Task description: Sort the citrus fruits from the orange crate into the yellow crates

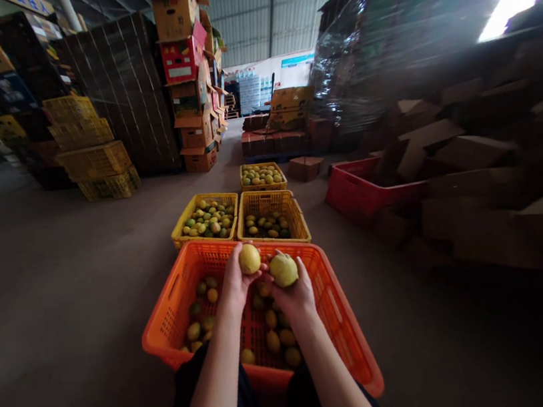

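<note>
Left grip (233, 283), right grip (297, 299): each holds fruit (250, 259) above an orange crate (334, 309) of fruit.

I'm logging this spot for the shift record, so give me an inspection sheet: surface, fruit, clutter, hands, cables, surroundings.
Surface: dim grey floor beneath the crates.
Fruit: round yellow-green fruits inside a large orange plastic crate; similar ones in three smaller yellow plastic crates beyond it.
Clutter: heaped brown cardboard pieces on the right, by a red plastic crate.
Hands: left hand holds a round yellow fruit; right hand holds a greenish-yellow fruit; both above the orange crate.
Cables: nothing seen.
Surroundings: tall stack of cardboard boxes; stacked yellow plastic crates, left; film-wrapped stack, right.
</note>
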{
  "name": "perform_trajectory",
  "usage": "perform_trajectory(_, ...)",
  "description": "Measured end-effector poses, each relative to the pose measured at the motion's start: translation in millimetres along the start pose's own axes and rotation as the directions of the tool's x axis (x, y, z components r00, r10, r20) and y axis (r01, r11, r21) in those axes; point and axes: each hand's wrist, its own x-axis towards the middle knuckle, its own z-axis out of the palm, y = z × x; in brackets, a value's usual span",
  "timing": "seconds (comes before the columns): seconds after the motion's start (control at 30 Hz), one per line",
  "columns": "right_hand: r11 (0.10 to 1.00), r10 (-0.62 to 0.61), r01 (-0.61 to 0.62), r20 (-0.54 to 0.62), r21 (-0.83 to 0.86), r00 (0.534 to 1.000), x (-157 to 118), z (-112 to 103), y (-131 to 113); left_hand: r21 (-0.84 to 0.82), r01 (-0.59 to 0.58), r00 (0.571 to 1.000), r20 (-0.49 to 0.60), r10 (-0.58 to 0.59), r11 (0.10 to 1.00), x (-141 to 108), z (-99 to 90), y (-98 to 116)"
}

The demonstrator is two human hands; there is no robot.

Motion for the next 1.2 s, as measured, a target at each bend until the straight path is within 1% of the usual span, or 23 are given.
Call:
perform_trajectory(0.03, 1.0, 0.016, -0.016, 0.03, -0.004, 0.999, 0, 0, 2, -0.099, 0.07, 0.997, -0.021, -0.073, 0.993, 2, -2.9, 1)
perform_trajectory(0.1, 0.999, 0.041, -0.04, 0.036, -0.012, 0.999, -1, 1, 6, -0.27, 0.175, 0.984, 0.003, -0.181, 0.947, 4, -8.7, 4)
perform_trajectory(0.13, 0.999, 0.048, -0.048, 0.021, -0.011, 0.999, -1, 2, 8, -0.333, 0.211, 0.976, 0.025, -0.215, 0.919, 5, -11.1, 6)
perform_trajectory(0.2, 0.998, 0.057, -0.057, -0.014, 0.004, 0.998, 0, 2, 10, -0.407, 0.252, 0.966, 0.044, -0.256, 0.878, 4, -14.1, 9)
perform_trajectory(0.3, 0.998, 0.066, -0.065, -0.036, 0.017, 0.997, 3, 1, 11, -0.426, 0.244, 0.965, 0.014, -0.263, 0.871, 3, -15.1, 10)
perform_trajectory(0.5, 0.997, 0.077, -0.078, -0.04, -0.021, 0.996, 8, -3, 14, -0.362, 0.256, 0.963, 0.013, -0.27, 0.896, 5, -18.8, 9)
perform_trajectory(0.6, 0.992, 0.115, -0.113, 0.026, -0.059, 0.993, 6, -2, 17, -0.344, 0.269, 0.963, 0.085, -0.255, 0.9, 2, -20.1, 11)
perform_trajectory(0.67, 0.993, 0.118, -0.115, 0.084, -0.041, 0.989, 4, 0, 17, -0.357, 0.262, 0.964, 0.133, -0.229, 0.897, -1, -18.9, 14)
perform_trajectory(0.73, 0.993, 0.12, -0.118, 0.121, -0.023, 0.985, 0, 3, 17, -0.39, 0.24, 0.969, 0.149, -0.196, 0.889, -6, -16.6, 17)
perform_trajectory(0.83, 0.992, 0.127, -0.127, 0.09, -0.005, 0.988, -4, 8, 16, -0.436, 0.178, 0.982, 0.139, -0.13, 0.882, -11, -14.0, 19)
perform_trajectory(0.9, 0.994, 0.113, -0.114, 0.07, 0.0, 0.991, -7, 11, 16, -0.439, 0.147, 0.986, 0.137, -0.096, 0.886, -13, -13.9, 19)
perform_trajectory(1.0, 0.997, 0.078, -0.077, 0.114, -0.015, 0.99, -9, 13, 18, -0.408, 0.115, 0.986, 0.159, -0.053, 0.906, -13, -15.4, 18)
perform_trajectory(1.2, 0.995, 0.058, -0.037, 0.234, -0.093, 0.971, -11, 9, 22, -0.278, 0.09, 0.955, 0.297, -0.004, 0.956, -14, -15.3, 18)
